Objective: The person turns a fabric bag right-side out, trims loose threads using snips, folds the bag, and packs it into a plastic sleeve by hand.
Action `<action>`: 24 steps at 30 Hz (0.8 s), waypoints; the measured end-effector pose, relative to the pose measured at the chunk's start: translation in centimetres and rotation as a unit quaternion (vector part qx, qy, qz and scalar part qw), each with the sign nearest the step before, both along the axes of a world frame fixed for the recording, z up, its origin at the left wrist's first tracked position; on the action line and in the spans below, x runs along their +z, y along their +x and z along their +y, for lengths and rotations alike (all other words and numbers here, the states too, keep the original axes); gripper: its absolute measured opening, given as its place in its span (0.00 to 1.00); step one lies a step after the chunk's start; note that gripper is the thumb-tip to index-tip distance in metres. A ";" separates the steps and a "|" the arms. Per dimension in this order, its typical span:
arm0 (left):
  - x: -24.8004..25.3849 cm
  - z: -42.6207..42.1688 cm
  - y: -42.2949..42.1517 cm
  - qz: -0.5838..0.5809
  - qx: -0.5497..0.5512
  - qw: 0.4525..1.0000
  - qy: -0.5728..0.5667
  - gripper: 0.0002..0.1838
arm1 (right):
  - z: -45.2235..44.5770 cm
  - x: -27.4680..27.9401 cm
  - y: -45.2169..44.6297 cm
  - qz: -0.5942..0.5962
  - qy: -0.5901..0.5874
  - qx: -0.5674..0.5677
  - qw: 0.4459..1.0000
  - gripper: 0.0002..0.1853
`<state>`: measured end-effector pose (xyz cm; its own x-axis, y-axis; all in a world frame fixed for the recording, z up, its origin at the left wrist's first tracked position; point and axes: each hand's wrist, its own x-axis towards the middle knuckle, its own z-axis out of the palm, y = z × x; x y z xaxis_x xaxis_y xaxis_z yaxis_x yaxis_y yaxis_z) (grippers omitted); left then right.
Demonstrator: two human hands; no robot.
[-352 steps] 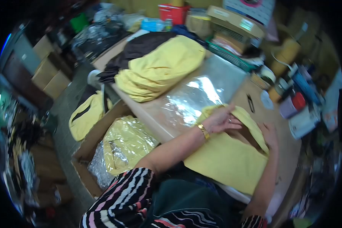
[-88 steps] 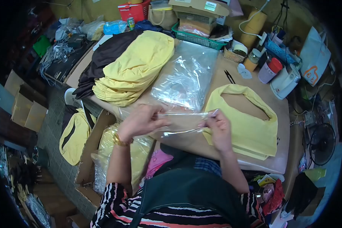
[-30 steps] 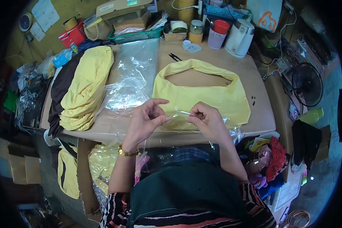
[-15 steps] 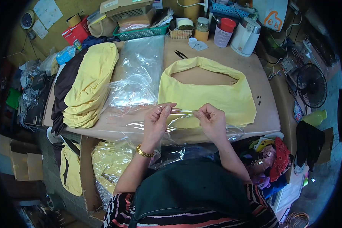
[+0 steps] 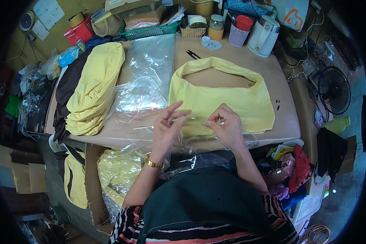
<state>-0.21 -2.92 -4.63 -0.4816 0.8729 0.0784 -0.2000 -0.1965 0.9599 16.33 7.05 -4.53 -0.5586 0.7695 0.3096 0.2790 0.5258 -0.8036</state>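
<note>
My right hand [image 5: 227, 127] pinches the edge of a clear plastic bag [image 5: 191, 141], which hangs down over the table's front edge. My left hand [image 5: 166, 131] is at the plastic's left side with its fingers spread and slightly blurred. Beyond both hands a yellow fabric bag [image 5: 221, 103] lies flat, its handle loop pointing away from me. Left of it is a pile of clear plastic bags [image 5: 144, 69]. Farther left, yellow fabric bags [image 5: 95, 85] lie stacked beside dark brown fabric [image 5: 67, 89].
Black thread snips [image 5: 193, 55] lie behind the yellow bag. A white kettle [image 5: 263, 36], a lilac cup [image 5: 238, 36] and a green basket [image 5: 150, 31] line the back. Below the front edge, a cardboard box [image 5: 92, 183] holds plastic-wrapped yellow items. A black fan [image 5: 333, 90] stands right.
My left fingers have opened and come away from the plastic edge they were pinching. The right hand still pinches it, almost in the same place.
</note>
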 end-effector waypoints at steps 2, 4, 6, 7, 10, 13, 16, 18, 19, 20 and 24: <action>0.0 0.2 0.1 0.024 0.033 0.999 0.024 0.15 | 0.0 -0.6 0.0 0.052 -0.015 0.024 0.998 0.06; -1.4 0.2 -0.9 0.017 -0.090 0.996 -0.018 0.15 | -0.3 -0.6 0.1 0.009 -0.071 0.026 0.997 0.04; -2.1 0.2 -1.2 -0.047 -0.100 0.994 -0.024 0.14 | -0.4 -0.4 0.1 -0.032 -0.123 0.027 0.992 0.02; -2.4 0.2 -1.3 -0.111 -0.111 0.987 -0.031 0.13 | -0.5 -0.2 0.0 -0.031 -0.107 0.022 0.994 0.01; -2.8 0.0 -1.1 -0.151 -0.123 0.981 -0.010 0.10 | -0.5 -0.8 -0.6 0.049 -0.028 0.030 0.998 0.02; -0.7 -0.2 -0.2 -0.040 -0.171 0.980 -0.094 0.07 | -0.4 -2.2 -1.0 0.167 -0.002 0.032 0.985 0.02; -1.6 -0.5 -1.0 -0.007 -0.226 0.966 -0.125 0.09 | -1.1 -1.8 -1.1 0.165 -0.019 0.001 0.986 0.01; -2.6 0.2 0.0 0.029 -0.188 0.982 -0.005 0.09 | -1.2 -1.5 -1.1 0.122 0.002 -0.019 0.992 0.01; -2.8 0.2 0.1 0.047 -0.167 0.983 0.055 0.09 | -1.1 -1.5 -1.2 0.091 -0.026 -0.009 0.995 0.03; -2.9 0.2 0.2 0.065 -0.146 0.980 0.115 0.10 | -1.1 -1.5 -1.2 0.061 -0.056 0.000 0.997 0.04; -1.4 -0.9 -0.5 -0.162 -0.259 0.952 -0.013 0.07 | 0.2 -2.3 -1.3 0.179 -0.028 -0.008 0.984 0.06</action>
